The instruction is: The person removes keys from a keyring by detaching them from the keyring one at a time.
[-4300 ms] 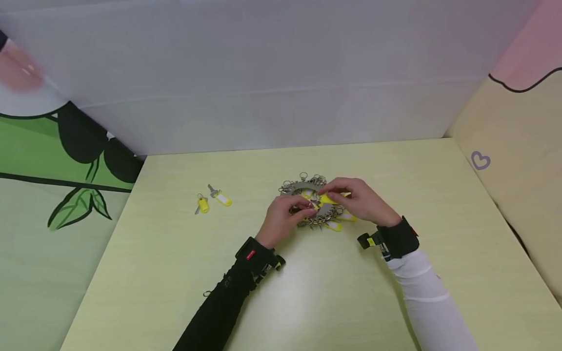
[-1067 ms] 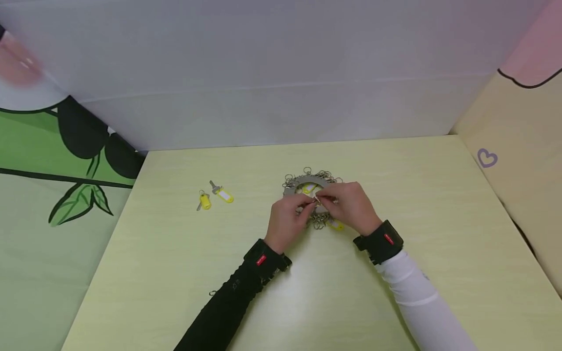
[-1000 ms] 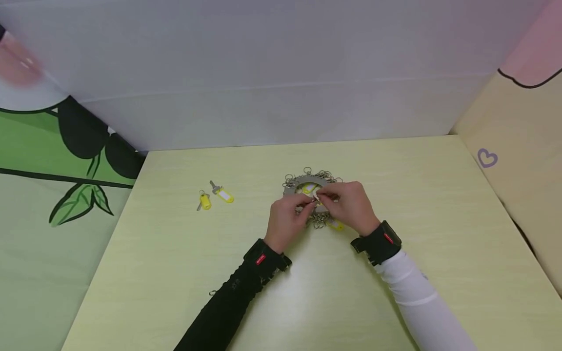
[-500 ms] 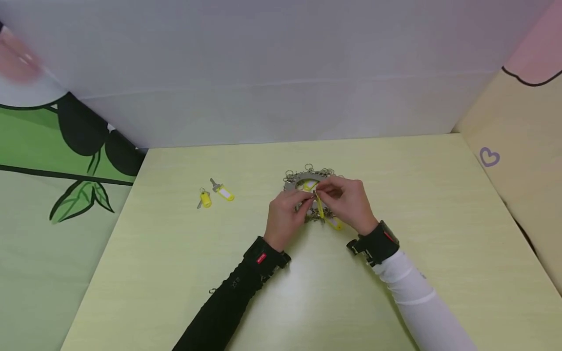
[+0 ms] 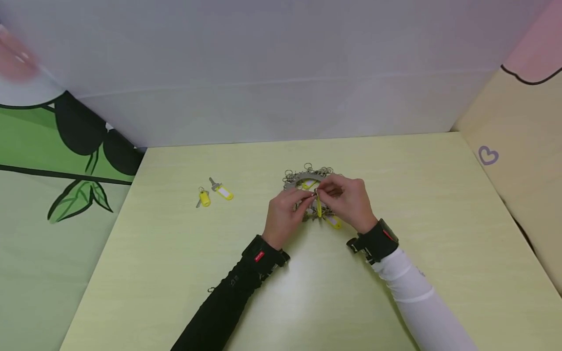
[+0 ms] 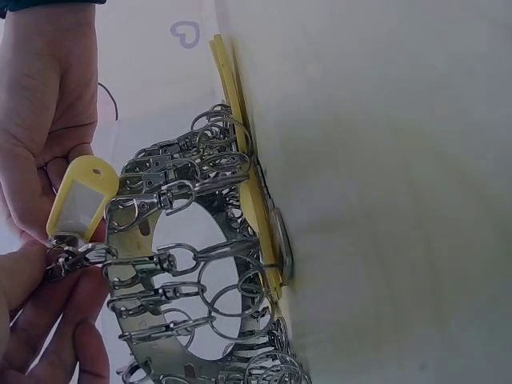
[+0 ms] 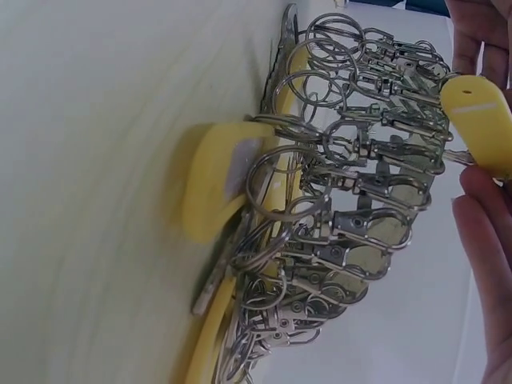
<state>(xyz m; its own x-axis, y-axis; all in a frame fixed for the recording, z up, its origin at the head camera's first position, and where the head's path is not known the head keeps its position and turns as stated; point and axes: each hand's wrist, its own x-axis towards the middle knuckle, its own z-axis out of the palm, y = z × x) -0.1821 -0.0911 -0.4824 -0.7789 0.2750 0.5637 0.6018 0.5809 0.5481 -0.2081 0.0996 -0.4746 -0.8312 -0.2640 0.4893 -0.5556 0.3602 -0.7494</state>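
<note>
A flat grey metal ring (image 5: 300, 179) bears several snap hooks with split rings round its rim. At its near side my left hand (image 5: 281, 217) pinches a snap hook (image 6: 80, 258) on the rim. Facing it, my right hand (image 5: 350, 202) pinches a yellow key tag (image 6: 84, 196) at its split-ring end, and the fingertips of both hands meet there. In the head view that tag hangs edge-on below the fingertips. More yellow key tags (image 7: 228, 180) lie on the table around the metal ring. The fingers partly hide where hook and tag meet.
Left of the hands, two loose keys with yellow tags lie on the pale wooden table (image 5: 175, 273): a small one (image 5: 204, 198) and a longer one (image 5: 224, 191). A grey cloth wall (image 5: 281, 107) stands behind the table's far edge.
Seconds ago the right hand held the yellow key tag out to the right; it has since come in to the left hand. The tag now hangs downward. Over the last half second the hands barely move.
</note>
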